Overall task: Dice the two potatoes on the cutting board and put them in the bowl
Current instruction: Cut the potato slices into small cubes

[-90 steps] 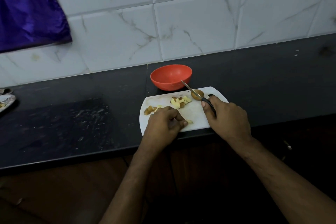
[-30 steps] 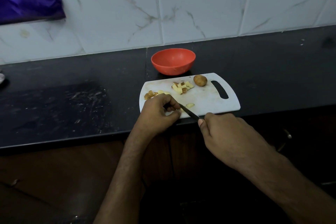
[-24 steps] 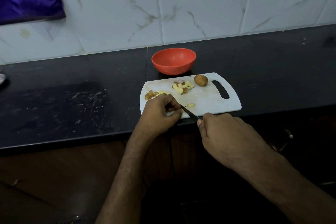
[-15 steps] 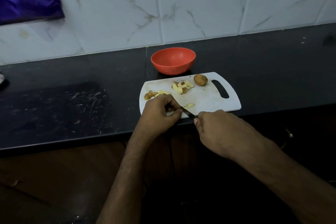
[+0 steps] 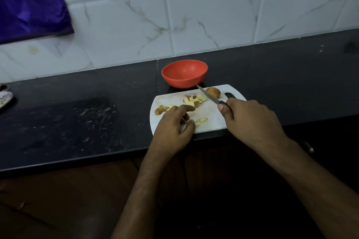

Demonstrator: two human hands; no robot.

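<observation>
The right hand [image 5: 250,118] is gripping the knife [image 5: 210,96], fingers clamped on its handle, blade over the cutting board [image 5: 209,116]. The left hand [image 5: 172,126] is resting there, fingers loosely curled, holding nothing I can see. Diced pieces [image 5: 194,100] are lying beside a whole potato [image 5: 213,92]; the bowl [image 5: 184,73] is sitting just behind on the table [image 5: 77,118].

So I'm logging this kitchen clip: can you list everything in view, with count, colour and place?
bowl: one, red-orange, on the counter behind the board
board: one, white, at the counter's front edge
potato: one whole, brown, board's far right, by the handle slot
dice: three small groups, yellow with brown skin, on the board
knife: one, dark handle, blade angled toward the bowl
counter: one, black, scuffed
tiles: white, veined, wall behind
cloth: one, purple, upper left
plate: partly seen, left edge
left hand: on the board, fingers loosely curled
right hand: grips the knife handle
</observation>
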